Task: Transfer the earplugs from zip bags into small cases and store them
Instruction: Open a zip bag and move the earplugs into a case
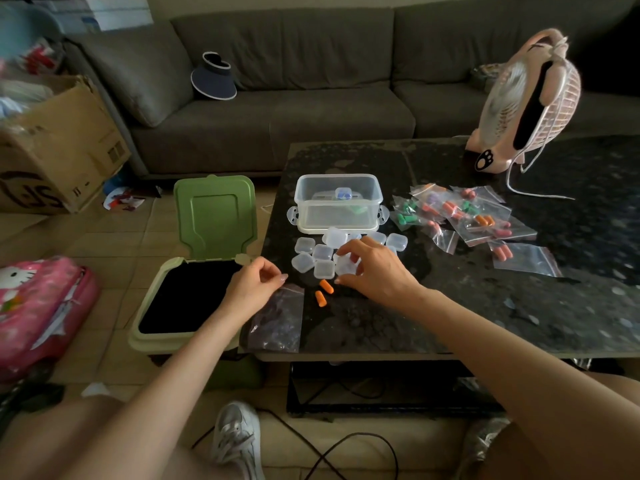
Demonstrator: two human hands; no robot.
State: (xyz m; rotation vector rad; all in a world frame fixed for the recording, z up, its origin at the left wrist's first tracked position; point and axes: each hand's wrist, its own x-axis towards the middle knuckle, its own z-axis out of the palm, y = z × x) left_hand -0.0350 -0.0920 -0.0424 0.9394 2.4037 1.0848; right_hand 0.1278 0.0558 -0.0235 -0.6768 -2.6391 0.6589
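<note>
A green bin (214, 216) is seen open beside the dark marbled table's (450, 306) left edge. At its near-left corner, one empty zip bag (277, 320) is touched by the left hand (254, 282); its fingers are curled, and a grip cannot be told. Two orange earplugs (326, 286) are laid beside. One of roughly ten clear cases (322, 252) is gripped by the right hand (377, 268). A sofa (277, 116) is seen behind.

Large dark letters, seemingly "SF" upside down, mark the cardboard box (59, 147).
</note>
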